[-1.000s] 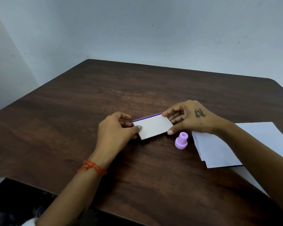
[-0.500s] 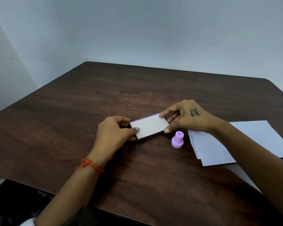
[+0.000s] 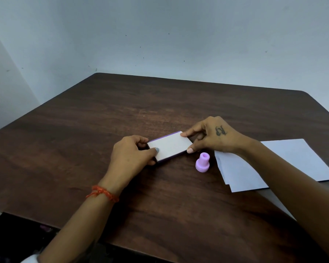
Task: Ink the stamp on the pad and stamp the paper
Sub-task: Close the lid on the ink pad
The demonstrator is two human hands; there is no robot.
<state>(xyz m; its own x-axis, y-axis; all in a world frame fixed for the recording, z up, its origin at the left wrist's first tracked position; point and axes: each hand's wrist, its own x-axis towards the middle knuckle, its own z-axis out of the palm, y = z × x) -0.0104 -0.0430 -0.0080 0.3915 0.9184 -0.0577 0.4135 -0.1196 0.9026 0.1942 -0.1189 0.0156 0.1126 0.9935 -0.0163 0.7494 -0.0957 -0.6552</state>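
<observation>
Two hands grip a closed ink pad on a dark wooden table set into a pale grey corner.

The table [image 3: 84, 149] fills most of the view; its far edge meets the wall [image 3: 160, 35] at 12 o'clock, its near edge runs along 6 to 7 o'clock. Near centre, the left hand [image 3: 130, 153] pinches the ink pad [image 3: 169, 146] by its 9 o'clock end, and the right hand [image 3: 210, 135] pinches its 3 o'clock end; the white lid is shut. The lilac stamp [image 3: 202, 162] stands upright just beside the pad at 4 o'clock. Paper [image 3: 292, 158] lies at 3 o'clock by the table's right edge. Bare wood spreads from 9 to 1 o'clock.
</observation>
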